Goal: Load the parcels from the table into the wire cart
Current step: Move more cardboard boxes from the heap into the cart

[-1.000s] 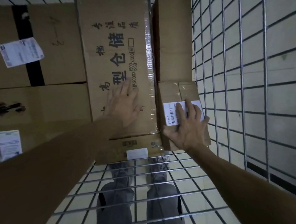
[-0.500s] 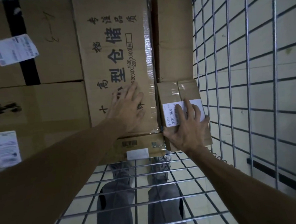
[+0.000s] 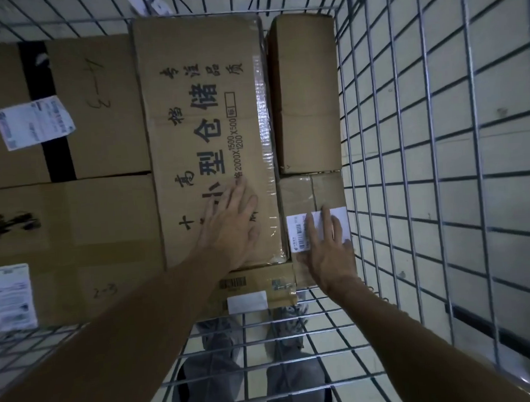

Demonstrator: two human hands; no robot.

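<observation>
I look straight down into the wire cart [image 3: 408, 138], packed with cardboard parcels. My left hand [image 3: 232, 225] lies flat, fingers straight, on a long box printed with large black characters [image 3: 204, 118]. My right hand [image 3: 329, 256] presses flat on a small taped box with a white barcode label [image 3: 306, 195] in the near right corner, against the cart's right wall. Behind that small box sits another plain box [image 3: 307, 91].
Two big boxes with white shipping labels [image 3: 99, 117] [image 3: 75, 241] fill the cart's left side. A low box with a white sticker [image 3: 259, 287] lies under the long one. The cart's near wire wall [image 3: 265, 354] stands in front, my legs and the tiled floor showing through.
The view has pulled back and tilted, showing the cart's far rim. Both hands stay flat on the same two boxes, hardly shifted.
</observation>
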